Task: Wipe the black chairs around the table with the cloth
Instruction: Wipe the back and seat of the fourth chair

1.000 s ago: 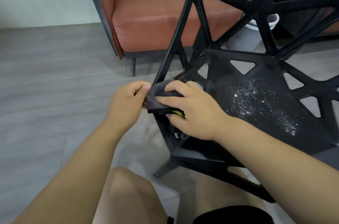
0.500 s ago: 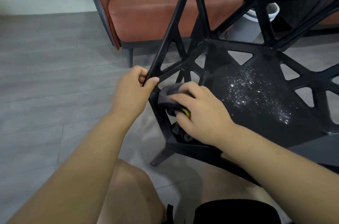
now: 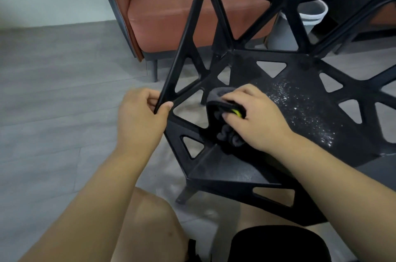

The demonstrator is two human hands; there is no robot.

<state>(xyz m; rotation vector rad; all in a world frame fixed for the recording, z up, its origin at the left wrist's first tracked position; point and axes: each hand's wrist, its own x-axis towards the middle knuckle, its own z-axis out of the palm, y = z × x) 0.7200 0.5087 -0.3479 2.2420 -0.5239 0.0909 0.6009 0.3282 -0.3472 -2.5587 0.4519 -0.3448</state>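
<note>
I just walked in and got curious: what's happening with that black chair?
A person is wiping the black chair. The left hand grips a bar of its frame, while the right hand holds a grey cloth against the seat's edge. White specks on the seat are not yet wiped.

the chair [image 3: 242, 167] stands just in front of the person's knees [image 3: 150, 218], with the left hand [image 3: 141, 115] on the bar at its left edge and the right hand [image 3: 257, 115] on the cloth [image 3: 216, 94] at the seat's left side. specks [image 3: 300, 111] lie on the seat right of that hand. behind the chair sits an armchair [image 3: 171, 15], with a bin [image 3: 310, 15] to its right.
</note>
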